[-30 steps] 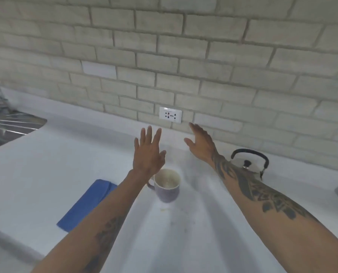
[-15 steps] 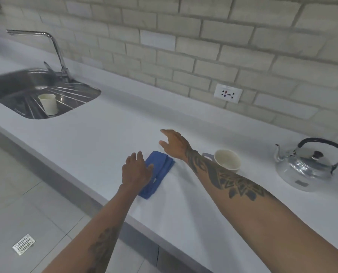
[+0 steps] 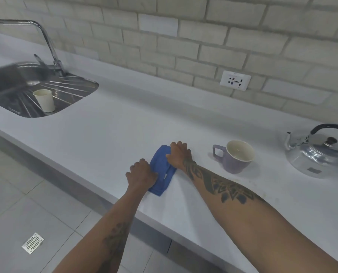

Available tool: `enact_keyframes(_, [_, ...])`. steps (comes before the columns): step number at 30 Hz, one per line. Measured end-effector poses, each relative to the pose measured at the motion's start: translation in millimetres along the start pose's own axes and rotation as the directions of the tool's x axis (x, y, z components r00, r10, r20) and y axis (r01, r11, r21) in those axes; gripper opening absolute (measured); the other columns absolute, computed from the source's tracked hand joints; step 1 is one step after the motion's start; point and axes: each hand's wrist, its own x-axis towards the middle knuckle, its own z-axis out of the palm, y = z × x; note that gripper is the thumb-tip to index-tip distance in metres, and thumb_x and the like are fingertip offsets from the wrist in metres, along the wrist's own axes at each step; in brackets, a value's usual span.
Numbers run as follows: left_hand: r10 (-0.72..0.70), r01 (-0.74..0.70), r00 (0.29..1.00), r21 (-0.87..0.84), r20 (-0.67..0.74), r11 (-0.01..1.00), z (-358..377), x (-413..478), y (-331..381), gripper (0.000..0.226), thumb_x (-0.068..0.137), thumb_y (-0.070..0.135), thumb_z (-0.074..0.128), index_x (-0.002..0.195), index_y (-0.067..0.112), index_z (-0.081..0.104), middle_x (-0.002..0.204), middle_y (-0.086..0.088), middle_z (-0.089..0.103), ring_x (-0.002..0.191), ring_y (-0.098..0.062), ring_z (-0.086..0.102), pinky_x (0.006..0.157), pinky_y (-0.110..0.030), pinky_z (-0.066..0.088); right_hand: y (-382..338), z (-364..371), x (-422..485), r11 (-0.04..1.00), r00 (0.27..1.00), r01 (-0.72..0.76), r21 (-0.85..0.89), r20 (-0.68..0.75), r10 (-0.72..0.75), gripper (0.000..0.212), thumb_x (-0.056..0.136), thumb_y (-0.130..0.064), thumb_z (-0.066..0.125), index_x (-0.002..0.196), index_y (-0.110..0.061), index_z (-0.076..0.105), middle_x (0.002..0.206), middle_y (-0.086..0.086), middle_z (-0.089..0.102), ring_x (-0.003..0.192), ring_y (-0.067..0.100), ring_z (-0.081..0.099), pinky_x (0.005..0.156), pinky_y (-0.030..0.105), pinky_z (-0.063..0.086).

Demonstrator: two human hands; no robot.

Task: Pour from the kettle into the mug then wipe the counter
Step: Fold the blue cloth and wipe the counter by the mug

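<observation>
Hidden: the kettle [image 3: 317, 152] is cut off at the right edge of the frame, its black handle only partly seen; the far end of the sink [image 3: 16, 83] is blurred; the mug's contents cannot be made out.
Count: one kettle, one mug [image 3: 235, 157], one blue cloth [image 3: 161, 170], one pale cup [image 3: 44, 100] in the sink, one tap [image 3: 46, 39], one wall socket [image 3: 235, 80], one floor drain [image 3: 32, 243].
Cloth: blue, folded and bunched, lying near the front edge of the white desk [image 3: 124, 119], just left of the mug.
Hands: the left hand [image 3: 141, 175] presses on the cloth's near left side, fingers curled; the right hand [image 3: 179, 154] clamps its far right side; the two hands are close but apart.
Mug: lilac outside, cream inside, upright, handle pointing left, standing between cloth and kettle.
Kettle: shiny metal, upright, spout facing left, well right of the cloth.
</observation>
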Motion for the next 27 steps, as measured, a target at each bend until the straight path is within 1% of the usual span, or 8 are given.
enact_keyframes(3, [0.004,0.000,0.998,-0.057,0.065,0.998,-4,4,-1,0.022,0.084,0.028,0.059,0.099,0.013,0.055,0.091,-0.001,0.059,0.083,-0.024,0.056,0.071,-0.033,0.045,2,1,-1,0.994,0.999,-0.045,0.101,-0.011,0.046,0.007,0.092,-0.017,0.047,0.092,-0.010,0.049,0.124,0.013,0.048,0.117,0.031,0.042,0.086,0.038,0.039])
enact_keyframes(5, [0.011,-0.004,0.997,-0.091,0.082,0.996,-5,4,-1,0.016,0.084,0.026,0.057,0.095,0.014,0.053,0.078,0.003,0.052,0.077,-0.023,0.055,0.067,-0.032,0.041,3,-2,-5,0.981,0.997,-0.044,0.188,-0.047,0.053,0.011,0.088,-0.015,0.047,0.078,-0.012,0.042,0.115,0.011,0.048,0.108,0.030,0.047,0.075,0.034,0.038])
enact_keyframes(9, [0.071,-0.059,0.992,-0.117,0.101,0.991,-10,-2,12,0.021,0.084,0.027,0.057,0.098,0.011,0.054,0.088,-0.004,0.058,0.077,-0.026,0.055,0.067,-0.034,0.040,10,-20,-26,0.955,0.991,-0.029,0.294,-0.120,0.067,0.004,0.087,-0.015,0.046,0.084,-0.013,0.046,0.092,0.003,0.053,0.081,0.024,0.051,0.066,0.032,0.037])
enact_keyframes(16, [0.272,-0.221,0.950,-0.285,0.155,0.933,-18,-32,63,0.022,0.084,0.023,0.066,0.087,0.009,0.049,0.086,-0.006,0.056,0.083,-0.028,0.053,0.071,-0.034,0.041,47,-83,-78,0.934,0.949,-0.042,0.354,-0.277,0.148,0.006,0.077,-0.012,0.048,0.073,-0.008,0.048,0.076,0.006,0.053,0.069,0.026,0.047,0.058,0.032,0.035])
enact_keyframes(18, [0.356,-0.259,0.906,-0.363,0.229,0.895,-16,-48,84,0.022,0.083,0.023,0.070,0.082,0.009,0.053,0.087,-0.006,0.059,0.086,-0.029,0.055,0.074,-0.036,0.045,67,-108,-100,0.922,0.929,-0.036,0.386,-0.328,0.174,0.011,0.078,-0.011,0.052,0.067,-0.009,0.048,0.072,0.005,0.052,0.066,0.023,0.045,0.058,0.031,0.036])
enact_keyframes(22, [0.491,-0.194,0.755,-0.568,0.435,0.800,3,-86,128,0.036,0.077,0.020,0.078,0.107,0.003,0.065,0.105,-0.009,0.069,0.096,-0.028,0.065,0.083,-0.043,0.058,129,-150,-146,0.920,0.898,-0.075,0.386,-0.376,0.231,0.013,0.078,-0.008,0.063,0.071,0.002,0.059,0.068,0.007,0.056,0.066,0.018,0.050,0.059,0.028,0.039])
enact_keyframes(24, [0.534,-0.189,0.674,-0.579,0.511,0.793,21,-112,154,0.037,0.076,0.018,0.079,0.107,0.004,0.066,0.104,-0.008,0.070,0.094,-0.025,0.067,0.077,-0.037,0.059,168,-162,-169,0.917,0.880,-0.133,0.376,-0.380,0.283,0.012,0.077,-0.005,0.067,0.079,0.007,0.065,0.074,0.014,0.062,0.071,0.018,0.054,0.060,0.027,0.042])
enact_keyframes(27, [0.523,-0.225,0.610,-0.503,0.595,0.835,60,-145,187,0.051,0.063,0.026,0.082,0.105,0.004,0.066,0.105,-0.010,0.071,0.095,-0.029,0.068,0.085,-0.045,0.059,217,-162,-200,0.902,0.867,-0.243,0.358,-0.337,0.367,0.011,0.077,-0.002,0.068,0.085,0.006,0.069,0.079,0.009,0.061,0.076,0.018,0.054,0.053,0.019,0.039])
